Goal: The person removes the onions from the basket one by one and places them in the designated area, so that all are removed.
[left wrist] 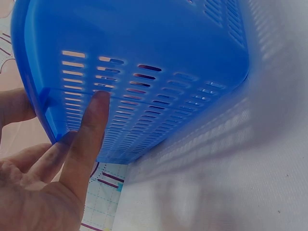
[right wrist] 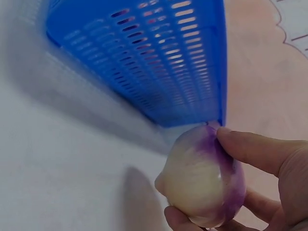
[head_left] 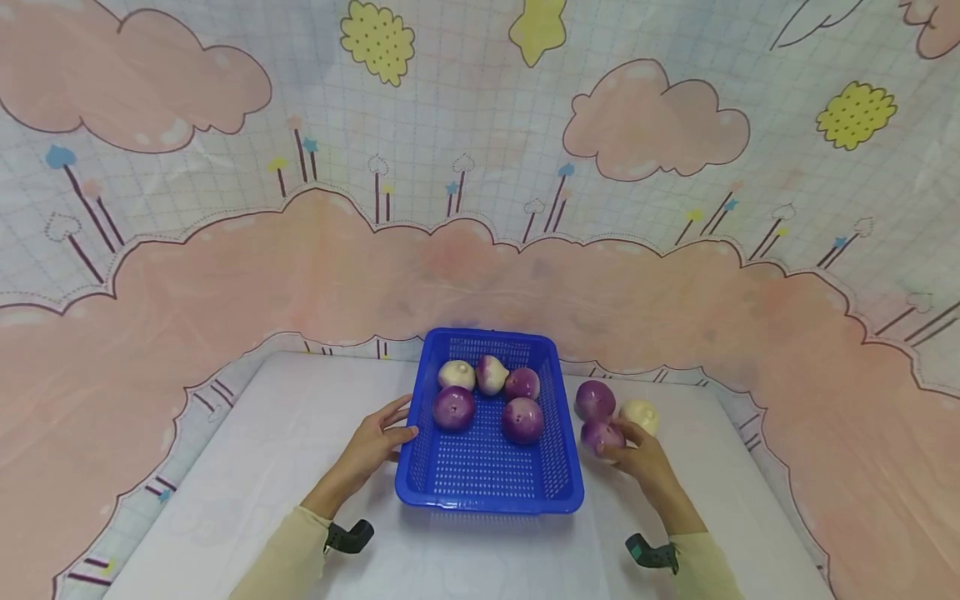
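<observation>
A blue plastic basket (head_left: 491, 492) with slotted walls stands in the middle of the table and holds several purple-and-white turnips, such as a mostly purple turnip (head_left: 453, 408). My left hand (head_left: 375, 437) grips its left rim; in the left wrist view one finger (left wrist: 91, 125) lies along the outer wall. To the right of the basket, my right hand (head_left: 637, 454) holds a turnip (right wrist: 202, 178) between thumb and fingers, its pale pointed end facing away from the palm. Close by lie a purple turnip (head_left: 595, 400) and a pale turnip (head_left: 640, 415), partly behind the hand.
The white table (head_left: 225, 467) reaches out on both sides of the basket. A printed cloth (head_left: 480, 283) with pink clouds rises behind and around it. Dark wrist devices (head_left: 349, 537) sit on both forearms.
</observation>
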A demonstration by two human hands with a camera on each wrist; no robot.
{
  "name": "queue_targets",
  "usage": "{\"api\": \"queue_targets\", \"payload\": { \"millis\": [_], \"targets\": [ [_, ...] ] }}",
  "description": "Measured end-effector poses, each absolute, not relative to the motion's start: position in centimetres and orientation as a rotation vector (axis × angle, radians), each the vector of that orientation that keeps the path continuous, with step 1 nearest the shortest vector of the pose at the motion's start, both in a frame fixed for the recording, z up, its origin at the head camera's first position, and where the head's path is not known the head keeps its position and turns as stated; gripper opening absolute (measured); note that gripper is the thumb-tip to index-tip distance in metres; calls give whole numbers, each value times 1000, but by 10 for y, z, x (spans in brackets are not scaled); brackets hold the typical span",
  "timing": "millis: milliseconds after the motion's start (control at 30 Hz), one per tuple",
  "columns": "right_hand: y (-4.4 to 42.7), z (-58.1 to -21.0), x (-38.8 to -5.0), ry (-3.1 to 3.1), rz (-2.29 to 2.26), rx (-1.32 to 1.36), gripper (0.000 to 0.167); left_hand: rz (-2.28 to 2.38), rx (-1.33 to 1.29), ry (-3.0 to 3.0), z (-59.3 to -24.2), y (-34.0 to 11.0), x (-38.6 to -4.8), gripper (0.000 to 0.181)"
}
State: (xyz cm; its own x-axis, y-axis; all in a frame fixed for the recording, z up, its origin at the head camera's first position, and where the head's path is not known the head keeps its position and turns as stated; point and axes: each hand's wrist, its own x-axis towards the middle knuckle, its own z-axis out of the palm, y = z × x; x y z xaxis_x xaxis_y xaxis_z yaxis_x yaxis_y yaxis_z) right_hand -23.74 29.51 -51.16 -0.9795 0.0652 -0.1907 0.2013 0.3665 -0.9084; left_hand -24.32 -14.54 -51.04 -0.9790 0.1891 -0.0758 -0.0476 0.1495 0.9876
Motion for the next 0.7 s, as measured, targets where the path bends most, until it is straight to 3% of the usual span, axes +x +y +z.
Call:
{"api": "queue_targets", "payload": {
  "millis": [700],
  "targets": [
    [299, -523, -240, 2560, -1573, 266, 62, 1917, 95, 2260, -513, -144, -244, 66]
  ]
}}
